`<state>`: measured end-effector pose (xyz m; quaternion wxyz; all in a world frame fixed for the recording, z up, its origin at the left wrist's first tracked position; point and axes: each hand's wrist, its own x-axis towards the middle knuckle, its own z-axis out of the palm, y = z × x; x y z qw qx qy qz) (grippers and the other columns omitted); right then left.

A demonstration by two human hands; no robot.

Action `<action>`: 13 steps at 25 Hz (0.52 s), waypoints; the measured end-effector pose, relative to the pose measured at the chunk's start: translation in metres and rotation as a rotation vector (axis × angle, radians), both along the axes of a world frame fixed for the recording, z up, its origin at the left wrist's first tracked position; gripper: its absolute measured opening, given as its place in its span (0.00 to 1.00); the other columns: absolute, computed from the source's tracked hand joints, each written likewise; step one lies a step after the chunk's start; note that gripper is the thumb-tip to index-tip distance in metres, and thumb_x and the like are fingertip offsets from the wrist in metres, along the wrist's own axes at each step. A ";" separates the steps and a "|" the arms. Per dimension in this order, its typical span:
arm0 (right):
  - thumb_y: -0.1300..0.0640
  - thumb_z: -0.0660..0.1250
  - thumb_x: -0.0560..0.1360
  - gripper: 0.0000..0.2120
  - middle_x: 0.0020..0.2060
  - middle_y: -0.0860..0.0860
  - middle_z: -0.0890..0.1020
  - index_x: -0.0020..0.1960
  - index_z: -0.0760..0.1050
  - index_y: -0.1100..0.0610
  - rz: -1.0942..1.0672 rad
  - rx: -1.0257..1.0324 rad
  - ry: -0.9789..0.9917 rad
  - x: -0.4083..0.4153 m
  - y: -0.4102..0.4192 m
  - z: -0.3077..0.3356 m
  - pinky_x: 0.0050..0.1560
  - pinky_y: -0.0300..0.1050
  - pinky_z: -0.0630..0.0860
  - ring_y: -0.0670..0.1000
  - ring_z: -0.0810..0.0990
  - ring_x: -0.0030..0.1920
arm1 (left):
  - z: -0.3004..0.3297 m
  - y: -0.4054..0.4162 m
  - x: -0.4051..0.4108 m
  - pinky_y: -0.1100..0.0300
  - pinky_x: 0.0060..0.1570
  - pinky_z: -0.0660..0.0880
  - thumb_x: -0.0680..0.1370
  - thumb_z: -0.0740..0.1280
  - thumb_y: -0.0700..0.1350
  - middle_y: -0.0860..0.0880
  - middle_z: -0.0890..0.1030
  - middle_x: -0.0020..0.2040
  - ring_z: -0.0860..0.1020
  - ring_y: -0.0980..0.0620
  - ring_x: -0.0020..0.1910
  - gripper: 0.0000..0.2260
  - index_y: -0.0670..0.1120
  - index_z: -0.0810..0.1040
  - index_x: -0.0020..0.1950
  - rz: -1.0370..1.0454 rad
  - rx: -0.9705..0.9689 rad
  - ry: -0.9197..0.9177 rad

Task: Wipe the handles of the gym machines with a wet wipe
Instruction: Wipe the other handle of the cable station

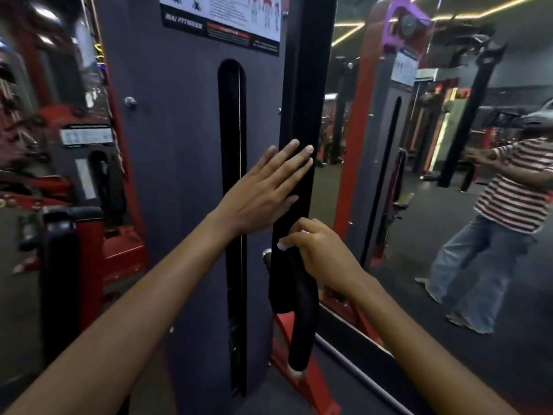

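A long black padded handle [299, 313] hangs upright in front of a dark grey machine panel [179, 175]. My left hand [263, 190] lies flat and open, its fingertips resting on the handle's upper black part. Just below it my right hand [317, 253] is closed around a small white wet wipe [282, 245], pressed against the handle's right side. Only a scrap of the wipe shows between the fingers. The handle's lower end has a pale cap [296, 371].
A tall slot [232, 145] runs down the panel. Red frame bars [305, 381] stand at the base. A wall mirror [449, 190] on the right reflects a person in a striped shirt. More red machines [74, 235] crowd the left.
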<state>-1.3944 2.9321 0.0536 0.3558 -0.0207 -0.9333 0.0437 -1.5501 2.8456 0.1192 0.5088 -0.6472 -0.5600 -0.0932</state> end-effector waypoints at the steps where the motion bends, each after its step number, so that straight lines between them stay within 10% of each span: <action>1: 0.68 0.66 0.71 0.11 0.42 0.52 0.79 0.46 0.83 0.56 0.020 0.007 -0.022 0.000 0.000 0.003 0.43 0.48 0.76 0.56 0.76 0.42 | 0.001 0.000 0.002 0.45 0.75 0.52 0.81 0.59 0.47 0.42 0.57 0.78 0.53 0.42 0.77 0.26 0.39 0.56 0.77 0.021 0.014 0.015; 13: 0.71 0.63 0.67 0.13 0.41 0.52 0.80 0.43 0.82 0.59 0.118 -0.011 0.121 0.009 0.009 -0.013 0.42 0.41 0.70 0.55 0.76 0.40 | 0.004 0.006 0.007 0.47 0.74 0.58 0.84 0.55 0.51 0.43 0.57 0.77 0.54 0.41 0.76 0.26 0.39 0.56 0.77 0.070 -0.003 0.137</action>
